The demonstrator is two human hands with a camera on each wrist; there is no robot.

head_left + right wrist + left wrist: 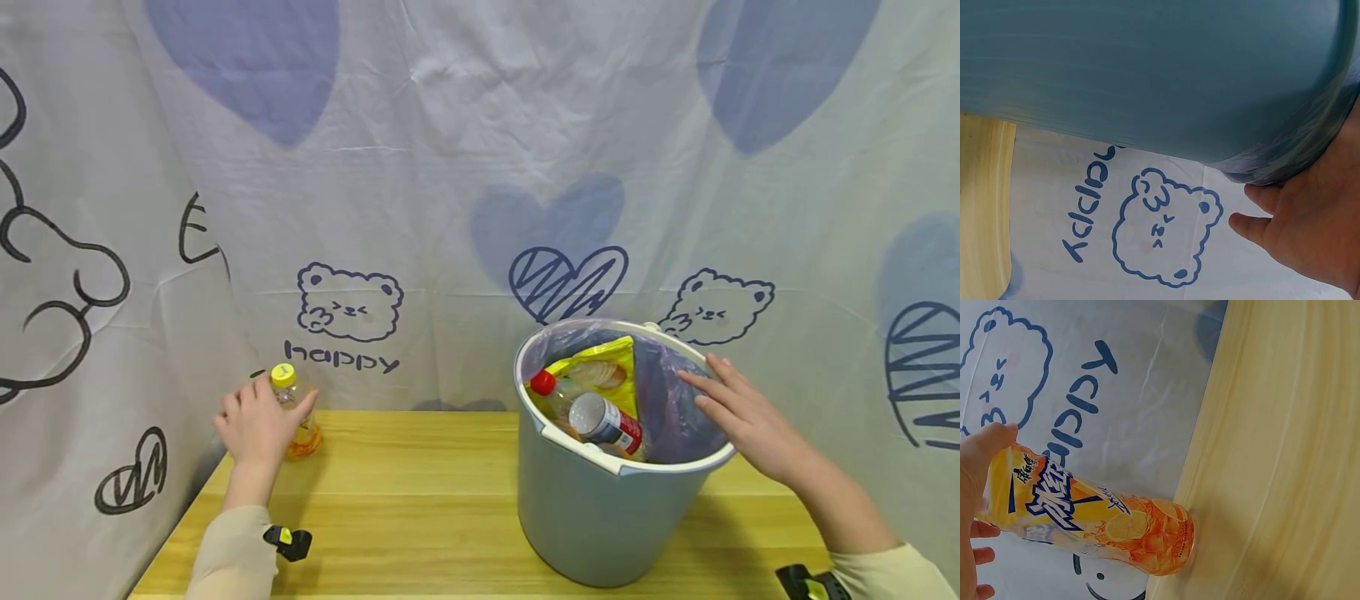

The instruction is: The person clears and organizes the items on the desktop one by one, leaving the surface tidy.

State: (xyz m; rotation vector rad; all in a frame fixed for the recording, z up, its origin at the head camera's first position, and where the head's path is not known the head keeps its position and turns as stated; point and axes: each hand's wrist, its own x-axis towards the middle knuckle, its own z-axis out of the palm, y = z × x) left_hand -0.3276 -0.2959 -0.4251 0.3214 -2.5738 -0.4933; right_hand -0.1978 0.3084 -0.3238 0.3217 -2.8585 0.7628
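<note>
On the left, a yellow-capped iced tea bottle (302,442) stands on the table, with an orange and yellow label and picture of lemon and ice. My left hand (258,421) holds its upper part, the thumb on one side and the fingers on the other. In the left wrist view the iced tea bottle (1116,519) shows nearly whole below the hand. My right hand (757,421) rests at the right rim of a grey bin (600,517), its fingers stretched over the edge. Fingertips (1250,226) show beside the bin in the right wrist view.
A purplish liner (667,400) lines the bin. Inside lie a yellow snack bag (618,358), a red-capped bottle (551,392) and a can (607,421). Behind the wooden table (420,492) hangs a white printed cloth (442,233), continuing along the left side.
</note>
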